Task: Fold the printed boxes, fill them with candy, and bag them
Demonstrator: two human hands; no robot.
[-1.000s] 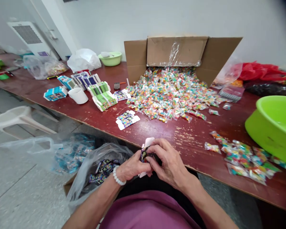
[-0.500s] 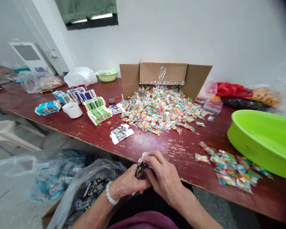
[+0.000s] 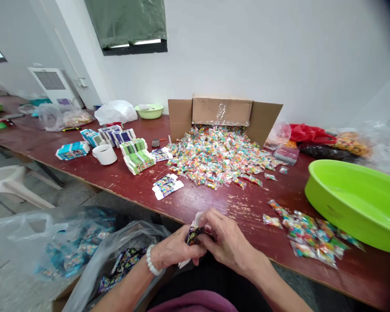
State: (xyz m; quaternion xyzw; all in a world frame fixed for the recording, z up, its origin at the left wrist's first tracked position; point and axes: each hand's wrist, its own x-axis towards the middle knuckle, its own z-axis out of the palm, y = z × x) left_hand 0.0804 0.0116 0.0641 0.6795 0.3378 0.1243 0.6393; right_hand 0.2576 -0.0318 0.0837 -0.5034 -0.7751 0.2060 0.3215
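Just over the table's near edge, a small dark printed carton point(image 3: 194, 235) with white flaps sits between my two hands. My left hand point(image 3: 173, 249), with a pale bead bracelet on its wrist, is closed around the carton's body. The fingers of my right hand point(image 3: 225, 238) are bent in at the carton's upper end and grip it; their tips are partly hidden. Flattened purple-blue cartons point(image 3: 167, 186) lie ahead on the table. Beneath my left arm, a clear plastic bag point(image 3: 97, 255) holds several dark printed packets point(image 3: 126, 264).
A cardboard box point(image 3: 221, 110) spills wrapped candies point(image 3: 221, 154) across the red table point(image 3: 214, 203). On the right stand a green basin point(image 3: 347, 203) and a small candy pile point(image 3: 312, 234). Stacked green cartons point(image 3: 137, 156) and a white tape roll point(image 3: 104, 154) are left.
The view has tilted up slightly, so the table things appear lower. My right hand's fingers have shifted a little at the carton's upper end; both hands stay on it.
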